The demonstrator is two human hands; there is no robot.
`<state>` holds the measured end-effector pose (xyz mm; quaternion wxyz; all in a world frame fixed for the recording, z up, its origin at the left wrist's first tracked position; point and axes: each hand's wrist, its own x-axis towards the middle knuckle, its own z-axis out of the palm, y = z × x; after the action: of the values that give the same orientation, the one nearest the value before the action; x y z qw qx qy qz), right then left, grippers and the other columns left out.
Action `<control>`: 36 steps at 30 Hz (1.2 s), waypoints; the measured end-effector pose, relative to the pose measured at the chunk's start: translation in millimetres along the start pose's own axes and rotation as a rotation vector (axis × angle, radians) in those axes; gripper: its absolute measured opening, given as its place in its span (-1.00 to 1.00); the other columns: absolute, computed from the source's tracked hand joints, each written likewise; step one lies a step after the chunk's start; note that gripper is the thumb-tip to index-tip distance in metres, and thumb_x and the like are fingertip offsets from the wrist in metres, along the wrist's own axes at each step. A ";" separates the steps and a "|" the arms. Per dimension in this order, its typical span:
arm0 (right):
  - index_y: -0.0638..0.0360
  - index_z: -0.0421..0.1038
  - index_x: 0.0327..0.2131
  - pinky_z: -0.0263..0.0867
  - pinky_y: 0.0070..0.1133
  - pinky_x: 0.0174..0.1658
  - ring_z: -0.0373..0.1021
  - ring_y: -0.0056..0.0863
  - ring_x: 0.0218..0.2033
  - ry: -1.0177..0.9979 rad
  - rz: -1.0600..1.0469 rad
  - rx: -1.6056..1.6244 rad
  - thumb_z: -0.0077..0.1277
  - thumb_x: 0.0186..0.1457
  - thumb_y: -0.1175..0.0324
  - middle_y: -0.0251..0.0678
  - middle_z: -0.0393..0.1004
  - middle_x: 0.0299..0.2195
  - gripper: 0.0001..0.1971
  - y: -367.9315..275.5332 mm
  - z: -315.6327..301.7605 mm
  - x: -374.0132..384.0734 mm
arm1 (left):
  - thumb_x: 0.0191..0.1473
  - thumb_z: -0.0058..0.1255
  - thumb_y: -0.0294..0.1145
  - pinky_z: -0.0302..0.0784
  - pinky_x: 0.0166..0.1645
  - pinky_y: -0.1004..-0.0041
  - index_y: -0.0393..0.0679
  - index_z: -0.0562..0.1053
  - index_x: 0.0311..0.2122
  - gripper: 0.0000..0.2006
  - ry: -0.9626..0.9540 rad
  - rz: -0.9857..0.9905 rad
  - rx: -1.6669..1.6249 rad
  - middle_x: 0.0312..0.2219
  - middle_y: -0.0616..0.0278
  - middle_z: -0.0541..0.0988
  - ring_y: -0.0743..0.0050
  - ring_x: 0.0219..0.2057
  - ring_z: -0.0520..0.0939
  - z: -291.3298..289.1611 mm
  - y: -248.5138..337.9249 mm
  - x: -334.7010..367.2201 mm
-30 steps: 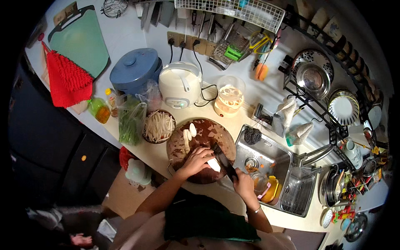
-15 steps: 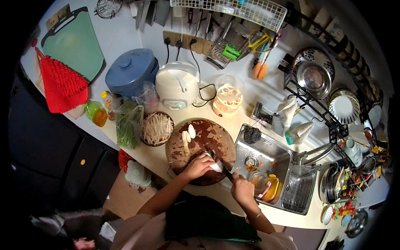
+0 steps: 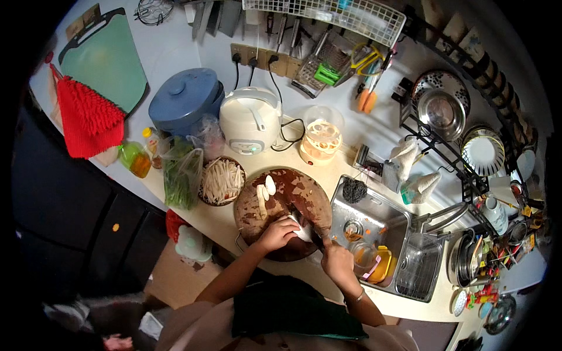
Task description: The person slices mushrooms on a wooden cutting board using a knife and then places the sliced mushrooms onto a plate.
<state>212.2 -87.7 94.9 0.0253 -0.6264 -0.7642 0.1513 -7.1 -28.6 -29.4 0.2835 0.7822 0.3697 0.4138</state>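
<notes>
A round wooden chopping board [image 3: 281, 193] with dark wet patches lies on the counter. My left hand [image 3: 277, 234] is closed on a white vegetable piece [image 3: 301, 229] at the board's near side; its exact kind is unclear. In my right hand [image 3: 338, 263] is the handle of a dark-bladed kitchen knife [image 3: 318, 239]. The blade reaches over the board just right of the white piece. Farther up the board lie a few pale, elongated slices [image 3: 261, 200]. A bowl of pale cut strips [image 3: 222, 181] stands beside the board on the left.
Right of the board is a steel sink [image 3: 389, 219] with a yellow container [image 3: 381, 264] inside. Behind stand a white rice cooker [image 3: 250, 123], a lit egg steamer [image 3: 320, 143] and a blue lidded pot [image 3: 181, 99]. A bag of greens [image 3: 180, 181] sits left of the bowl.
My right hand and the knife have shifted slightly left, and more of the white piece shows beside my left fingers. My left hand stays in place.
</notes>
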 end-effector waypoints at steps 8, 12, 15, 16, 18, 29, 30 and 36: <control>0.12 0.29 0.00 0.39 -0.11 -0.32 0.49 0.07 -0.39 0.013 0.036 0.056 -0.03 0.11 0.32 0.05 0.54 -0.40 -0.64 1.0 24.7 18.5 | -0.08 0.15 -0.60 0.48 -0.07 0.27 -0.25 0.53 -0.31 -0.84 0.051 0.027 -0.099 -0.26 0.15 0.58 0.08 -0.18 0.55 -2.8 -3.3 2.3; 0.11 0.25 0.04 0.39 -0.10 -0.31 0.49 0.07 -0.38 0.012 0.023 0.083 -0.02 0.11 0.32 0.05 0.54 -0.39 -0.60 -2.8 8.1 15.8 | -0.10 0.16 -0.60 0.46 -0.04 0.29 -0.22 0.54 -0.29 -0.82 0.114 -0.049 -0.007 -0.24 0.16 0.57 0.09 -0.15 0.55 -12.0 -3.1 -1.0; 0.10 0.27 -0.04 0.40 -0.12 -0.29 0.50 0.06 -0.34 -0.045 0.045 0.033 -0.02 0.05 0.37 0.04 0.55 -0.40 -0.64 -12.9 -3.9 10.6 | -0.11 0.16 -0.60 0.46 -0.06 0.29 -0.23 0.53 -0.31 -0.83 0.080 -0.047 0.041 -0.26 0.16 0.56 0.10 -0.16 0.52 -12.5 -4.5 -0.6; 0.10 0.29 -0.09 0.40 -0.13 -0.28 0.51 0.05 -0.33 -0.070 0.054 0.011 -0.01 0.02 0.40 0.04 0.55 -0.41 -0.67 -16.6 -4.9 9.3 | -0.11 0.16 -0.60 0.45 -0.06 0.29 -0.24 0.53 -0.32 -0.83 0.069 -0.050 0.056 -0.27 0.17 0.55 0.09 -0.16 0.52 -11.9 -4.6 -1.1; 0.08 0.29 -0.08 0.40 -0.13 -0.30 0.51 0.04 -0.35 -0.028 0.061 -0.002 -0.03 0.04 0.39 0.03 0.55 -0.42 -0.68 -14.2 14.0 10.8 | -0.10 0.16 -0.60 0.45 -0.06 0.29 -0.24 0.53 -0.32 -0.84 0.064 -0.024 0.063 -0.27 0.17 0.55 0.09 -0.17 0.51 -9.2 -7.7 0.0; 0.12 0.28 -0.04 0.40 -0.14 -0.32 0.49 0.08 -0.37 -0.019 0.006 0.034 -0.01 0.08 0.37 0.06 0.54 -0.37 -0.66 -16.0 7.1 19.1 | -0.08 0.21 -0.53 0.47 -0.12 0.27 -0.18 0.55 -0.33 -0.86 0.170 -0.086 0.156 -0.30 0.20 0.55 0.12 -0.22 0.51 -13.0 0.7 -2.8; 0.12 0.28 -0.06 0.40 -0.13 -0.33 0.50 0.07 -0.38 -0.032 0.004 0.005 -0.03 0.08 0.37 0.05 0.55 -0.40 -0.68 -19.6 7.1 17.1 | -0.07 0.21 -0.52 0.47 -0.13 0.28 -0.18 0.56 -0.34 -0.87 0.164 -0.084 0.169 -0.31 0.20 0.56 0.12 -0.23 0.52 -11.1 -2.7 -4.6; 0.12 0.28 -0.08 0.42 -0.15 -0.32 0.52 0.05 -0.38 0.024 -0.016 0.044 -0.02 0.06 0.38 0.06 0.55 -0.41 -0.68 -13.0 35.8 24.8 | -0.04 0.20 -0.46 0.50 -0.16 0.29 -0.18 0.58 -0.39 -0.92 0.183 -0.087 0.187 -0.36 0.22 0.59 0.15 -0.27 0.56 -7.3 -1.7 -3.7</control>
<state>186.4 -73.1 60.5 0.0497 -0.6214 -0.7653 0.1603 -15.4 -29.6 -28.7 0.1922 0.7475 0.4645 0.4343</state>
